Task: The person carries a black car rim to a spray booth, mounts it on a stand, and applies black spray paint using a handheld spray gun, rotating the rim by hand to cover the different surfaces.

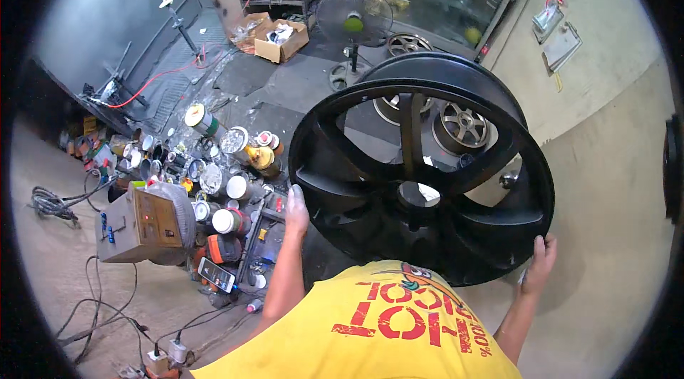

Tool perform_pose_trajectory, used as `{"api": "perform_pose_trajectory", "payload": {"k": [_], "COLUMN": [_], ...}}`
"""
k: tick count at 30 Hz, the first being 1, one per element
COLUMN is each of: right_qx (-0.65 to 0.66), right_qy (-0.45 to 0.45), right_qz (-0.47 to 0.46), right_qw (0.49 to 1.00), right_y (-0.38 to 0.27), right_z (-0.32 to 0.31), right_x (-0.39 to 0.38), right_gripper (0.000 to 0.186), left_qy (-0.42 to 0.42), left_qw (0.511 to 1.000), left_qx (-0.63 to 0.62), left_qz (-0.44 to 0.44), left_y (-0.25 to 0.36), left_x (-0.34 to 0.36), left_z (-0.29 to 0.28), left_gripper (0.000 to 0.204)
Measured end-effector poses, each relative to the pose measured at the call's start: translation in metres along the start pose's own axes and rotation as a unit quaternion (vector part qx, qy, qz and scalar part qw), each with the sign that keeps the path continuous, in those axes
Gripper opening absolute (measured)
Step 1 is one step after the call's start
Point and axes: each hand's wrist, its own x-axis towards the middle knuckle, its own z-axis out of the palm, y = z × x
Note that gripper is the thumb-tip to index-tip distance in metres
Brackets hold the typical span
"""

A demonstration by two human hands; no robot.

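A large black spoked car wheel rim (411,115) fills the space before me, tilted with its spoked face toward me. At its left edge, my left hand (296,211) grips the outer lip, thumb side up and fingers partly hidden behind. My right hand (539,263) holds the lower right edge, fingertips curled on the lip. Through the gaps between the spokes, other wheel rims (462,127) show on the floor beyond. The round centre hole lets a bright white patch through.
Paint cans (229,221) and jars crowd a bench at left, with a phone (216,274) and a box-shaped device (140,226). A standing fan (354,23), cardboard boxes (283,41) and a glass cabinet (434,5) are at the back. A wall (605,65) with clipboards rises at right.
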Motion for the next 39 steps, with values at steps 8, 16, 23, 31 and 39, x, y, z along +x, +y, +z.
{"api": "perform_pose_trajectory", "payload": {"k": [8, 16, 23, 31, 39], "right_qx": [-0.051, -0.047, -0.006, 0.078, 0.114], "right_qy": [-0.020, -0.019, -0.051, -0.100, -0.217], "right_qz": [-0.019, 0.004, -0.004, 0.025, 0.037], "right_qw": [0.998, 0.999, 0.999, 0.992, 0.969], "right_y": [-0.029, -0.026, -0.019, 0.044, 0.058], "right_z": [0.036, 0.048, 0.097, 0.186, 0.345], "right_x": [-0.012, -0.006, 0.049, 0.184, 0.333], "right_gripper": [0.018, 0.019, 0.027, 0.027, 0.038], "left_qy": [-0.011, -0.009, 0.045, 0.160, 0.284], "left_qw": [1.000, 0.999, 0.997, 0.985, 0.958], "left_qx": [0.008, 0.026, 0.042, 0.045, 0.030], "left_qz": [-0.019, -0.028, -0.047, -0.035, -0.013], "left_y": [-0.010, -0.004, 0.020, 0.059, 0.130], "left_x": [0.024, 0.047, 0.069, 0.132, 0.213], "left_z": [-0.016, -0.019, -0.033, -0.038, -0.054], "left_gripper": [0.086, 0.088, 0.088, 0.087, 0.079]}}
